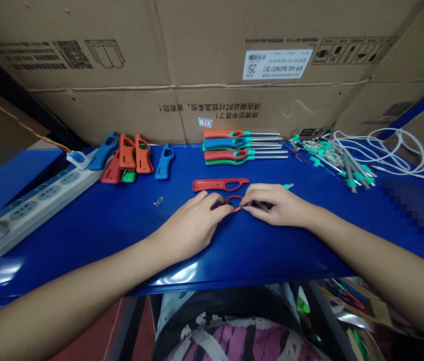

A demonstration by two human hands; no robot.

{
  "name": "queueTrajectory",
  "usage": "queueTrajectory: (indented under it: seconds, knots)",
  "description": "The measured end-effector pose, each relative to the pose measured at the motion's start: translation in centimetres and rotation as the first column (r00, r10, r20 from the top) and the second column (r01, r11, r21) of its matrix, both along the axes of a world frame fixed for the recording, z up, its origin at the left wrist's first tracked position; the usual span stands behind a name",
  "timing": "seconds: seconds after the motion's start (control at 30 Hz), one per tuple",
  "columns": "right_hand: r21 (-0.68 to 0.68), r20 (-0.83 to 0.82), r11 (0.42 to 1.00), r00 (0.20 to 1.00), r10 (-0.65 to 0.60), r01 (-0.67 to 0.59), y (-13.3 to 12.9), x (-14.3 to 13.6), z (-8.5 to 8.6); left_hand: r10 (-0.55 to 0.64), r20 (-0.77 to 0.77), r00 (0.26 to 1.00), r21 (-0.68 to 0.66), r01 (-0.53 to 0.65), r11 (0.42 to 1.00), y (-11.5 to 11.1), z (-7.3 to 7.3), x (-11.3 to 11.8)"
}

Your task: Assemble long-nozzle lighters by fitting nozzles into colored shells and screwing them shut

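My left hand (pixel 195 220) and my right hand (pixel 277 204) pinch a red lighter handle half (pixel 234 198) between them, low over the blue table. Most of that piece is hidden by my fingers; part of its trigger loop shows between the hands. A teal tip (pixel 288 186) sticks out beyond my right hand. Just behind my hands lies another red handle half (pixel 215 186), inner side up, with its finger loop to the right. Several small screws (pixel 158 201) lie loose to the left of my left hand.
Several assembled lighters (pixel 245 148) lie stacked at the back middle. Loose handle shells (pixel 125 159) sit at the back left near a white power strip (pixel 38 200). Metal tubes with teal parts (pixel 341 163) and a white cable (pixel 400 150) occupy the back right. A cardboard wall (pixel 121 110) stands behind.
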State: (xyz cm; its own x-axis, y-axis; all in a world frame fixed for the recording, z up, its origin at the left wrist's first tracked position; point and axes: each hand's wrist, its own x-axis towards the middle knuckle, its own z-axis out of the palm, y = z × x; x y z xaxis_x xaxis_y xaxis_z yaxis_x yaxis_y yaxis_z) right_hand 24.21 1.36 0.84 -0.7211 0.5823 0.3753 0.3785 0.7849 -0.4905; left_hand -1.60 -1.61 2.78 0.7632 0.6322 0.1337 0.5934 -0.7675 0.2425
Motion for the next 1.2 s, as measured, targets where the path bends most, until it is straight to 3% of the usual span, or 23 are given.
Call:
queueTrajectory:
  seconds: [0.8,0.93,1.03,1.1,1.2]
  knots:
    - [-0.004,0.063,1.000,0.998,0.006,-0.006,-0.1,0.6,0.3,0.000,-0.009,1.000,0.012,0.000,1.000,0.0,0.0,0.1]
    - [0.007,0.007,1.000,1.000,-0.009,0.009,-0.2,0.6,0.4,0.000,-0.004,1.000,0.020,0.000,1.000,0.1,-0.1,0.0]
    - [0.077,-0.049,0.991,0.993,-0.103,0.106,0.3,0.9,0.6,-0.012,-0.007,1.000,0.045,0.012,0.999,0.4,-0.1,-0.1]
    - [0.154,-0.047,0.959,0.972,-0.232,0.236,1.0,1.6,0.7,-0.019,-0.008,1.000,0.059,0.019,0.998,0.6,-0.1,-0.1]
    - [0.220,-0.037,0.835,0.859,-0.510,0.505,2.2,3.0,1.0,-0.022,0.001,1.000,0.066,0.022,0.998,0.9,-0.2,-0.2]
